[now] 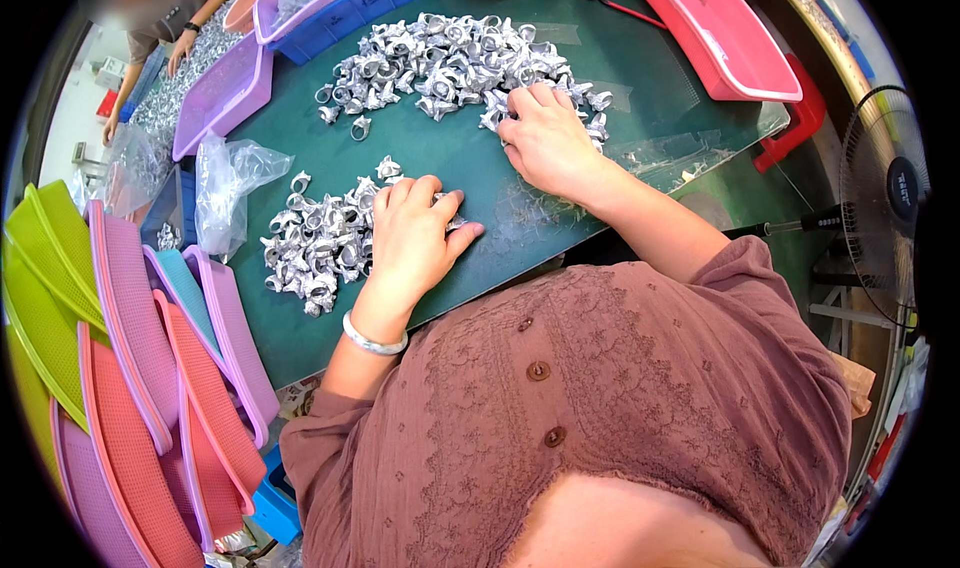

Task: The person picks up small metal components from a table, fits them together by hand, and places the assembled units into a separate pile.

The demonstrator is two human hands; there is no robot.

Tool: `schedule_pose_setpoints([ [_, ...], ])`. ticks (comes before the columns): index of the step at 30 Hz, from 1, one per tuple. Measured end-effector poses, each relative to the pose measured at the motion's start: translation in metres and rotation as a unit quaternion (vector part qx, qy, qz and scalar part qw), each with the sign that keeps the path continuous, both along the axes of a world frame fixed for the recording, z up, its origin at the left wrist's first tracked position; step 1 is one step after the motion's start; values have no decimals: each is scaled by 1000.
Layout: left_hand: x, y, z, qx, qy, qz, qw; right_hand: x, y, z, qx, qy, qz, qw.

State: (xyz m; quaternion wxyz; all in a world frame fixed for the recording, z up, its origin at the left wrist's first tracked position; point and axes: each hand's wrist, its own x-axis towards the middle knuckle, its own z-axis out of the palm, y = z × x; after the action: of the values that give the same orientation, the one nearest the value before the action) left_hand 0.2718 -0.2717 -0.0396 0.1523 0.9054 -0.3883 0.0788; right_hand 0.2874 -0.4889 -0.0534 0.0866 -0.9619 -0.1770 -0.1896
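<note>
Here, left hand point(412, 232) resting palm-down at nearer ring pile point(318, 240); right hand point(555, 150) resting, fingers curled, at farther ring pile point(450, 63); whether either is gripping, cannot tell; careless sweep risking mixed piles.

Heaped metal parts point(450, 63) and stacked trays point(135, 453) show a workshop.

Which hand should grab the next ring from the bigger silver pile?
Probably the right hand: it sits at the edge of the bigger silver pile. The left hand is over at the smaller silver pile, nearer the body.
</note>
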Motion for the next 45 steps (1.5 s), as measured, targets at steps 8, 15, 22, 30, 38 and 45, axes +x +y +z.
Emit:
schedule_pose_setpoints([
  [8, -2, 0, -3, 47, -77, 58, 994, 5, -15, -3, 250, 42, 79, 964],
  [15, 5, -6, 6, -180, 28, 46, 982, -7, -13, 21, 677, 367, 160, 617],
  [22, -1, -27, 2, -310, 191, 74, 929, -14, 14, 12, 665, 332, 132, 656],
  [30, -21, -34, -6, -165, 26, -99, 981, -15, 12, -26, 639, 193, 126, 734],
  [38, -26, -26, -14, -122, 20, -80, 989, -30, -30, -6, 681, 131, 150, 704],
  [45, -30, -5, -5, -75, -6, -34, 997, -64, -89, -23, 619, 15, 22, 785],
])
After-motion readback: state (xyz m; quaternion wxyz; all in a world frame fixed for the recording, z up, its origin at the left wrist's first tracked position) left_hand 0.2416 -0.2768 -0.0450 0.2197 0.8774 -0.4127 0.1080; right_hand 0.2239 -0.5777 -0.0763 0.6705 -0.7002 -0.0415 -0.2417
